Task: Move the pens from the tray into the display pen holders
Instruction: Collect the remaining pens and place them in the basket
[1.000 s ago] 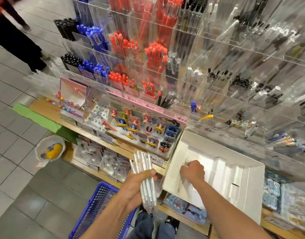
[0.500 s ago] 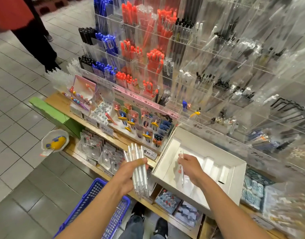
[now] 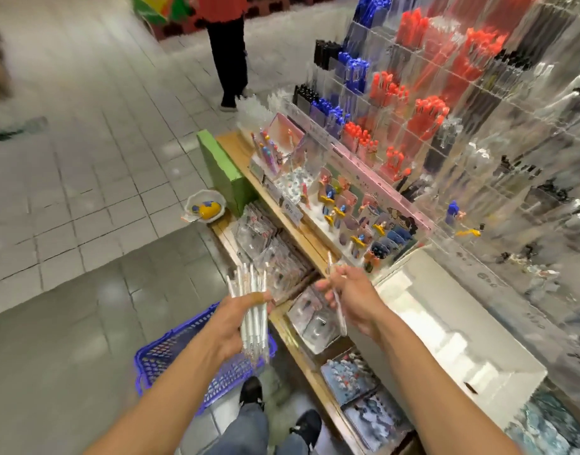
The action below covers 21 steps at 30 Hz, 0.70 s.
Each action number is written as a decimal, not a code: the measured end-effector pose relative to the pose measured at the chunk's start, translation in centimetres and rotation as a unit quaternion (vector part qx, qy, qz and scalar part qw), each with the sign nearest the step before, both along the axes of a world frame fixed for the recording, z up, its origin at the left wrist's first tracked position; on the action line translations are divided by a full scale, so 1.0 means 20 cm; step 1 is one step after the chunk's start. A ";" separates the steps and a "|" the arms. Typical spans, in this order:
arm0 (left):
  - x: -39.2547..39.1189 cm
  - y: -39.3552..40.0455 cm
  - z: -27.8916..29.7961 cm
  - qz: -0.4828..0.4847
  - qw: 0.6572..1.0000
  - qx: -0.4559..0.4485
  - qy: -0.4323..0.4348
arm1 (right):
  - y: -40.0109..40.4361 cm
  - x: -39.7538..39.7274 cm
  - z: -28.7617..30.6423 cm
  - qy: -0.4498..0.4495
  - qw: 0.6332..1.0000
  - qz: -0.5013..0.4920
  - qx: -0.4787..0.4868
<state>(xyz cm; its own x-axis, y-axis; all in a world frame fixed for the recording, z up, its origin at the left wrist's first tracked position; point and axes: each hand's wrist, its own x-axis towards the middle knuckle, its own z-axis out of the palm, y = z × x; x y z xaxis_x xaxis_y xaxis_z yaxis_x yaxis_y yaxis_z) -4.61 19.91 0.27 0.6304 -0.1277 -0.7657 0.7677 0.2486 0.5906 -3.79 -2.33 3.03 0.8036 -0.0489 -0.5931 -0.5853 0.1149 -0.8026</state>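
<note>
My left grip point(image 3: 241, 318) clutches a bundle of white pens point(image 3: 254, 310); my right grip point(image 3: 351, 295) pinches one white pen point(image 3: 338, 303) beside the white tray point(image 3: 446, 326).

Motion blur smears the clear display pen holders point(image 3: 498, 133), so their contents read only as red, blue and black streaks. Beside them, the white tray point(image 3: 446, 323) is washed out by glare, its interior unreadable. A bystander point(image 3: 227, 50) beyond the holders is cut off above the waist.

A bundle of white pens point(image 3: 254, 310) is gripped by the left hand point(image 3: 236, 318); a single pen point(image 3: 337, 295) is pinched by the right hand point(image 3: 352, 298), beside the white tray point(image 3: 452, 326).
</note>
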 end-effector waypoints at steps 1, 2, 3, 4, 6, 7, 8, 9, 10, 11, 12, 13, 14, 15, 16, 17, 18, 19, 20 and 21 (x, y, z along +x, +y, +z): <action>-0.03 0.07 -0.01 0.024 1.000 0.002 0.005 | 0.08 0.02 0.00 0.004 1.000 0.018 0.011; -0.05 0.14 -0.02 0.045 0.999 0.002 0.011 | 0.17 0.04 -0.02 0.009 0.999 0.036 0.019; -0.08 0.22 -0.03 0.066 0.998 0.004 0.015 | 0.26 0.06 -0.04 0.012 0.998 0.056 0.023; -0.10 0.29 -0.04 0.089 0.996 0.004 0.018 | 0.34 0.07 -0.06 0.013 0.997 0.078 0.022; -0.16 0.45 -0.07 0.136 0.990 0.000 0.028 | 0.52 0.08 -0.12 0.017 0.993 0.116 0.024; -0.19 0.53 -0.09 0.152 0.988 -0.002 0.032 | 0.61 0.09 -0.15 0.026 0.991 0.131 0.032; -0.22 0.60 -0.10 0.167 0.985 0.000 0.034 | 0.71 0.09 -0.18 0.038 0.988 0.147 0.039; -0.26 0.69 -0.13 0.185 0.982 0.008 0.034 | 0.79 0.09 -0.21 0.050 0.985 0.158 0.043; -0.28 0.77 -0.17 0.201 0.979 0.018 0.038 | 0.88 0.09 -0.25 0.062 0.983 0.167 0.042; -0.31 0.85 -0.21 0.216 0.975 0.025 0.048 | 0.96 0.09 -0.29 0.073 0.981 0.177 0.034; -0.34 0.92 -0.25 0.229 0.971 0.031 0.060 | 1.04 0.09 -0.34 0.084 0.978 0.192 0.023; -0.37 1.00 -0.29 0.240 0.967 0.041 0.070 | 1.12 0.08 -0.39 0.095 0.974 0.205 0.012; -0.40 1.07 -0.34 0.252 0.963 0.052 0.078 | 1.20 0.08 -0.45 0.110 0.971 0.213 0.004; -0.42 1.14 -0.39 0.262 0.959 0.060 0.087 | 1.27 0.07 -0.51 0.126 0.968 0.215 -0.001; -0.44 1.21 -0.45 0.271 0.955 0.067 0.096 | 1.33 0.07 -0.58 0.140 0.965 0.220 -0.008; -0.46 1.27 -0.52 0.275 0.953 0.074 0.105 | 1.40 0.07 -0.65 0.151 0.962 0.226 -0.017; -0.47 1.33 -0.59 0.278 0.950 0.082 0.113 | 1.46 0.08 -0.73 0.160 0.958 0.235 -0.032; -0.48 1.38 -0.68 0.282 0.947 0.088 0.123 | 1.51 0.09 -0.81 0.170 0.955 0.240 -0.047; -0.48 1.43 -0.75 0.285 0.945 0.092 0.132 | 1.56 0.09 -0.90 0.179 0.952 0.242 -0.062; -0.48 1.46 -0.83 0.284 0.944 0.096 0.140 | 1.61 0.10 -0.98 0.186 0.949 0.244 -0.075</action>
<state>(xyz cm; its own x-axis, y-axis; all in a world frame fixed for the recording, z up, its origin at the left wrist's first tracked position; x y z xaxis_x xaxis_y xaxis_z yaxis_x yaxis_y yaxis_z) -14.29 49.12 -16.36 0.3254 0.3273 -0.8871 0.6756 0.5759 0.4603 -1.84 29.82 -16.60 0.4885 0.1687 -0.8561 -0.7851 -0.3431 -0.5156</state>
